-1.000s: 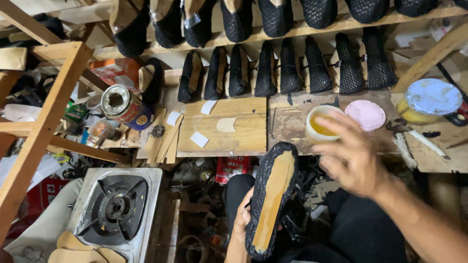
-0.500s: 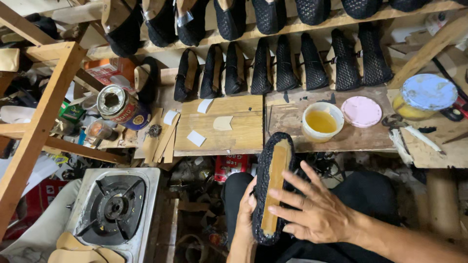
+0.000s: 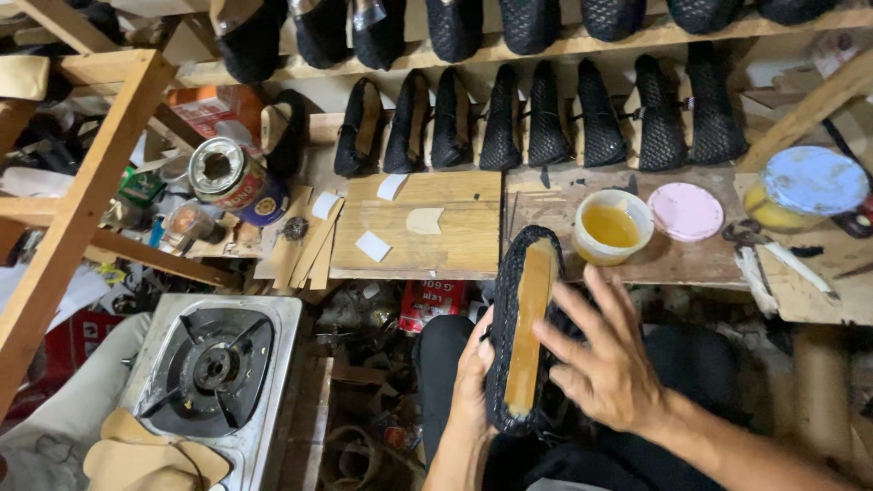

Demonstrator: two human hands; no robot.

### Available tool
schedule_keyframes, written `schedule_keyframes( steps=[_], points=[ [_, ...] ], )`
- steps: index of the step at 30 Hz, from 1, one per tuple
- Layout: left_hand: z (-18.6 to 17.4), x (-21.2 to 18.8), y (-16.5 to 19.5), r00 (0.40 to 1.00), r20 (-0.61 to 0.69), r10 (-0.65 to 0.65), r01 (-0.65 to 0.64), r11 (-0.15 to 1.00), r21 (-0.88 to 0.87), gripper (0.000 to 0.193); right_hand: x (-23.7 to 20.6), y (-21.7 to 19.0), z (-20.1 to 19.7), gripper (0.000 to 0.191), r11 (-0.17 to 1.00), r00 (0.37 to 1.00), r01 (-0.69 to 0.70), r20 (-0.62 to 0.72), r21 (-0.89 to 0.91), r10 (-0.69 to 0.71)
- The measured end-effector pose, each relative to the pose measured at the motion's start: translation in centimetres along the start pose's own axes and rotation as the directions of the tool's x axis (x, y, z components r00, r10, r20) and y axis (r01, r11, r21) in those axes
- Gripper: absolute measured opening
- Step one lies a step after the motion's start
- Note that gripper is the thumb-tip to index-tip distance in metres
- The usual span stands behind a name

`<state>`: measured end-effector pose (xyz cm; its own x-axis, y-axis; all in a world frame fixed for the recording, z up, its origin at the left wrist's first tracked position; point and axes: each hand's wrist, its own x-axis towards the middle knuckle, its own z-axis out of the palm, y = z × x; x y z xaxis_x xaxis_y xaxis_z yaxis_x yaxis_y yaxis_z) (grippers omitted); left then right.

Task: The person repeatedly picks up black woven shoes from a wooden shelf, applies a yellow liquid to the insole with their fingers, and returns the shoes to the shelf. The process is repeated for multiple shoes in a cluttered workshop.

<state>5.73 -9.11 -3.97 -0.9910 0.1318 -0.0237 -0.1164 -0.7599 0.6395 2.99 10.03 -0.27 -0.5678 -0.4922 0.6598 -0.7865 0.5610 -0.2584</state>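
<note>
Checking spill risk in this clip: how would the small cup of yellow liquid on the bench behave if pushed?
The cup is open-topped and looks fairly full, so a shove would probably slosh liquid. It seems light plastic, likely sliding on the wooden bench. Low and wide, probably not tipping easily.

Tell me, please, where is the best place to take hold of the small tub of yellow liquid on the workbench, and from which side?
Take the small tub by its outer wall, just below the rim, and come from the side nearest the person. It stands upright and open, with yellow liquid inside, so a level side hold seems safest. The pink lid lies close on its right and the black shoe just to its left.
</note>
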Motion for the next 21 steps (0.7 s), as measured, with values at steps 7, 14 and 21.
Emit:
schedule_keyframes(
  steps=[7,14,21],
  points=[
    [0.1,0.7,0.3,0.999,-0.049,0.015,-0.016,1.0,-0.022,0.078,-0.7,-3.4,-0.8,0.038,0.982,0.983,0.174,0.043,0.069,-0.177],
    [-1.2,-0.5,0.8,1.0,0.014,-0.026,0.023,0.987,0.161,0.076,0.0,-1.6,-1.0,0.04,0.929,0.99,-0.129,-0.005,0.347,0.139],
    [-2.7,-1.6,2.0,0.98,0.072,-0.185,0.174,0.975,0.141,0.078,0.4,1.4,-0.8,0.085,-0.481,0.694,-0.188,0.463,0.856,0.551]
  ],
)
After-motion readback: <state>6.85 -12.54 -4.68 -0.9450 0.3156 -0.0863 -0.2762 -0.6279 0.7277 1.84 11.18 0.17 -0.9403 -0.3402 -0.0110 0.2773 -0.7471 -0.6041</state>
